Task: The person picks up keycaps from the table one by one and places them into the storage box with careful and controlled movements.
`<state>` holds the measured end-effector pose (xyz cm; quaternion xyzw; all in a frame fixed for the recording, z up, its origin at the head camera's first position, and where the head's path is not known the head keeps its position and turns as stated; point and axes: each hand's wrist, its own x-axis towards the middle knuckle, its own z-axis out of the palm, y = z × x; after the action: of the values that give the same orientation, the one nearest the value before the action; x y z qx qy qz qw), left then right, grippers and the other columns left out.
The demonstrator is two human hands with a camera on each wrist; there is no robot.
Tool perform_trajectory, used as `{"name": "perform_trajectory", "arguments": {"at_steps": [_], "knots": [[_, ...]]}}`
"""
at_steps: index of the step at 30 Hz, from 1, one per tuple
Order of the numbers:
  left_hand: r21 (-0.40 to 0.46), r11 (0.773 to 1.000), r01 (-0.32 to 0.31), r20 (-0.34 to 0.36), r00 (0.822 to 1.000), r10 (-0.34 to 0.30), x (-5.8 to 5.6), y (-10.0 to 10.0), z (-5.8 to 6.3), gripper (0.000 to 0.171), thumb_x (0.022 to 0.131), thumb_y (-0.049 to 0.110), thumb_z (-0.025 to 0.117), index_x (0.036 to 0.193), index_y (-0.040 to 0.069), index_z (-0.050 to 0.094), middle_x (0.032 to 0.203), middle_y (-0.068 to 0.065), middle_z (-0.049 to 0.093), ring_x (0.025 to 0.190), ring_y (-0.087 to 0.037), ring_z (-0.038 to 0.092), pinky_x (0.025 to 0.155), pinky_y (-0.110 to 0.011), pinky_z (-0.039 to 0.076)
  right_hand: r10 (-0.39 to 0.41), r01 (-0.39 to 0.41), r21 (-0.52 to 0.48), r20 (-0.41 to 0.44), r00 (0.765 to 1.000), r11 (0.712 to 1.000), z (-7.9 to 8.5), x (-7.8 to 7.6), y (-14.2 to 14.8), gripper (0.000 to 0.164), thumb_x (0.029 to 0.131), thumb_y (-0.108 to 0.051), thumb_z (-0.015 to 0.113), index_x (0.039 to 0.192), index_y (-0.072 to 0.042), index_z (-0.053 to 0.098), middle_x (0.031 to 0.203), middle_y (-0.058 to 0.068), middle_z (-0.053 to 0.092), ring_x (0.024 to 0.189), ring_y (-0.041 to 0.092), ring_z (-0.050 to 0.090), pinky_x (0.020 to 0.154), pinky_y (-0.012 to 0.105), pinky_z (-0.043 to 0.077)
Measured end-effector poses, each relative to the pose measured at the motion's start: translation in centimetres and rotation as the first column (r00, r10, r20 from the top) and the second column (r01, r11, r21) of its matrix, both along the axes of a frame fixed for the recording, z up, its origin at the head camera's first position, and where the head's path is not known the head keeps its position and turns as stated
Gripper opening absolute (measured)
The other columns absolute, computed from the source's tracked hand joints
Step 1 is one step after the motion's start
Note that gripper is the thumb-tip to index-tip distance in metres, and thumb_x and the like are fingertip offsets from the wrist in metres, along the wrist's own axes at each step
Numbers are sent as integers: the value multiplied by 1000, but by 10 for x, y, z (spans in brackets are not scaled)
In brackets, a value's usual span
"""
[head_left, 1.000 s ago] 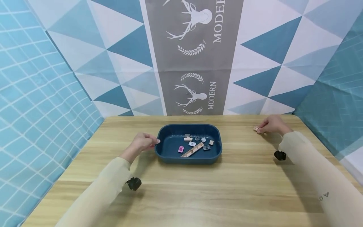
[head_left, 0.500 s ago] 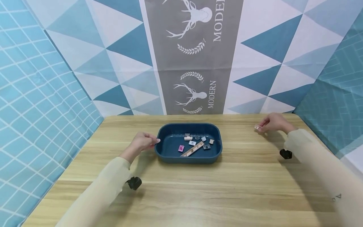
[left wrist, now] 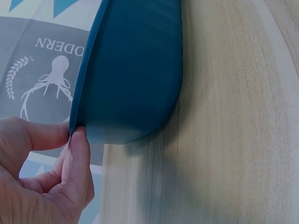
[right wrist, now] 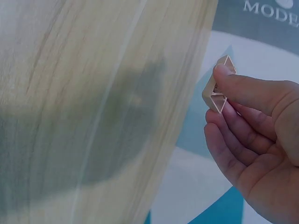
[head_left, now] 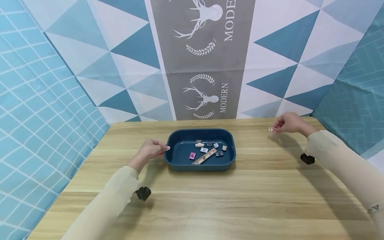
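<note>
My left hand [head_left: 150,149] pinches the left rim of a dark blue tray [head_left: 200,168] between thumb and fingers; the left wrist view shows this grip beside the tray's outer wall [left wrist: 131,70]. Inside lie several small keycaps, among them a pink keycap [head_left: 192,155] and a long beige spacebar keycap [head_left: 210,153] lying slantwise. Over the far right of the table, apart from the tray, my right hand [head_left: 289,122] holds a beige keycap [head_left: 271,129] by thumb and fingers. Its hollow underside shows in the right wrist view, with the thumb covering part of the keycap [right wrist: 210,95].
A light wooden table [head_left: 210,203] carries the tray near its back edge. Patterned cloth hangs behind, with a grey deer panel [head_left: 207,66] in the middle. Blue tiled cloth [head_left: 45,116] lines the left side, teal cloth [head_left: 354,106] the right.
My right hand has risen a little and moved slightly right with the keycap, its shadow now farther from it. The left hand keeps its place on the tray's rim.
</note>
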<state>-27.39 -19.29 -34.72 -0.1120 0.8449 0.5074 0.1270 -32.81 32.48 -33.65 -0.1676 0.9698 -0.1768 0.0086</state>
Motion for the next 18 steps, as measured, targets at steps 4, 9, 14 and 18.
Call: {"name": "perform_trajectory", "arguments": {"at_steps": [4, 9, 14, 18], "knots": [[8, 1000, -4, -3, 1000, 4, 0, 1, -1, 26, 90, 8, 65, 110, -8, 62, 112, -13, 63, 87, -10, 63, 91, -33, 58, 11, -11, 3, -14, 1000, 1000, 8, 4, -10, 14, 76, -13, 79, 83, -3, 73, 74, 3, 71, 66, 11, 59, 61, 25, 49], [2, 1000, -8, 1, 1000, 8, 0, 1, 0, 27, 90, 9, 66, 112, -7, 62, 111, -12, 61, 86, -10, 63, 86, -29, 60, 26, -25, 22, -52, 998, 999, 19, 10, -24, 12, 76, -12, 79, 81, -3, 72, 75, 5, 71, 66, 11, 60, 61, 25, 51], [-7, 1000, -7, 4, 1000, 7, -1, 1, -1, 27, 90, 9, 66, 112, -7, 61, 106, -11, 61, 81, -8, 62, 83, -29, 60, 75, -70, 57, -94, 993, 996, 27, 14, -37, 11, 76, -12, 80, 80, -5, 72, 74, 4, 71, 67, 11, 61, 63, 28, 52], [-20, 1000, 0, 0, 1000, 0, -1, 0, -1, 26, 90, 9, 65, 110, -7, 62, 104, -11, 62, 80, -8, 62, 82, -28, 61, 93, -86, 67, -96, 991, 994, 31, 17, -46, 11, 75, -11, 80, 79, -6, 72, 74, 3, 70, 67, 11, 61, 63, 29, 54]]}}
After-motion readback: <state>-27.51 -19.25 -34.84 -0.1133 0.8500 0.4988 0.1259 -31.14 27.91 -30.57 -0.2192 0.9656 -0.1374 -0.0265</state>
